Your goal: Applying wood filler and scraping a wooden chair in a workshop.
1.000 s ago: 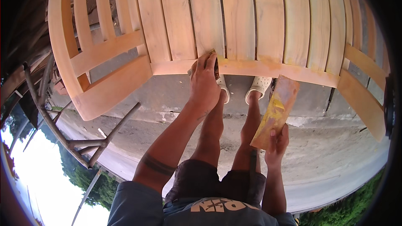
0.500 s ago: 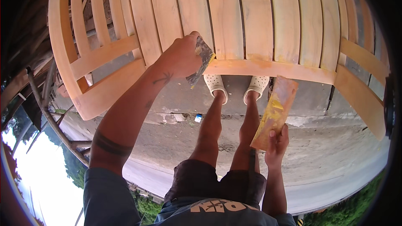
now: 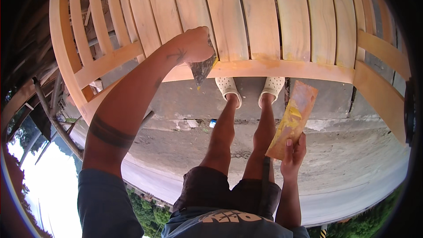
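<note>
My left hand (image 3: 196,46) is closed on a dark, stained putty knife (image 3: 203,72), its flat blade edged with yellow smears; the hand hides its upper part. The blade hangs at the front rail (image 3: 282,68) of a pale slatted wooden bench (image 3: 262,22); I cannot tell whether it touches the wood. Yellowish and orange patches mark the rail and slat ends. Lower at the right, my right hand (image 3: 294,155) grips the near end of a flat rectangular board (image 3: 294,117), thumb on top. Yellow and greyish paste coats the board's face.
Slatted side frames (image 3: 103,61) rise at the bench's left, with another side panel (image 3: 382,92) at the right. My feet in white clogs (image 3: 228,89) stand under the front rail. Metal tubing (image 3: 57,121) leans at the left. A small blue-and-white scrap (image 3: 213,123) lies on the concrete.
My left hand has moved slightly away from me along with the putty knife, whose blade now points more downward. My right hand and the board have barely moved.
</note>
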Demonstrator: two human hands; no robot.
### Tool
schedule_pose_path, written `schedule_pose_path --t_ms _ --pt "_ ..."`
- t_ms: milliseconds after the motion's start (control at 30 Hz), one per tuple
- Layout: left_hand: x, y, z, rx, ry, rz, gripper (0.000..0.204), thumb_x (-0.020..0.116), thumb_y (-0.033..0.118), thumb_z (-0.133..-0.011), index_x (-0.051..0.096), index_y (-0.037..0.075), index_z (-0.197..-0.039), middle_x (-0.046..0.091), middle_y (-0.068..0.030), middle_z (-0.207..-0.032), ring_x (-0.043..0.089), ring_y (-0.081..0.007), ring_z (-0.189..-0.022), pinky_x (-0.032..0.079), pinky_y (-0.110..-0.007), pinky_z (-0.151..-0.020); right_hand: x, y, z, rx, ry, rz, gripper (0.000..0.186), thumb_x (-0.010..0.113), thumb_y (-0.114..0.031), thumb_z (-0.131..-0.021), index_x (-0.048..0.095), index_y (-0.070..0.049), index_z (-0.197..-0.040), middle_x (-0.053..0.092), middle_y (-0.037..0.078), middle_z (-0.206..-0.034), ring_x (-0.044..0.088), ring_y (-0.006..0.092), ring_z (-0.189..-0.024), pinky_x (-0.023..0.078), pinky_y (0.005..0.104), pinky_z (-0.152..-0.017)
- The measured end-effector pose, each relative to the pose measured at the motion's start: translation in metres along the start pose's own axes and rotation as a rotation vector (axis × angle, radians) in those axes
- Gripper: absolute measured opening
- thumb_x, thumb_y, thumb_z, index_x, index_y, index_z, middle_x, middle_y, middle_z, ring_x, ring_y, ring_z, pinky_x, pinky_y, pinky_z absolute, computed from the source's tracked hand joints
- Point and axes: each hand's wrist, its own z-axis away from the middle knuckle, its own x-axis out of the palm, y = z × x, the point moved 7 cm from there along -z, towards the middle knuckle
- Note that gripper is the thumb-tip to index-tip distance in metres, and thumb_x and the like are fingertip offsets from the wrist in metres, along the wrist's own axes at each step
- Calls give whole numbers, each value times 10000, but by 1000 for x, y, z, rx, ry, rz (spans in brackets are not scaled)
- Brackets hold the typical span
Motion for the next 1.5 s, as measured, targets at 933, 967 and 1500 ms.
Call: schedule_pose_path --t_ms 933,967,1500 --pt "11 -48 -15 45 -171 596 419 588 31 -728 536 -7 -1141 559 -107 -1019 549 -209 -976 467 -342 -835 22 -11 -1 -24 -13 57 287 483 -158 -981 447 29 -1195 555 57 -1001 493 86 -907 398 223 -793" --pt "12 -51 -13 92 -185 663 424 585 27 -734 533 -1 -1154 567 -100 -1018 556 -196 -970 467 -331 -834 23 -12 -2 -27 -11 62 287 483 -158 -981 447 29 -1195 555 57 -1001 493 86 -907 398 223 -793" --pt "65 -113 112 413 -236 1403 299 712 15 -816 567 24 -1078 637 -22 -919 576 -69 -850 469 -259 -782 75 -40 -21 4 -75 -176 349 538 -201 -961 460 37 -1205 561 70 -1060 500 105 -975 403 241 -853"
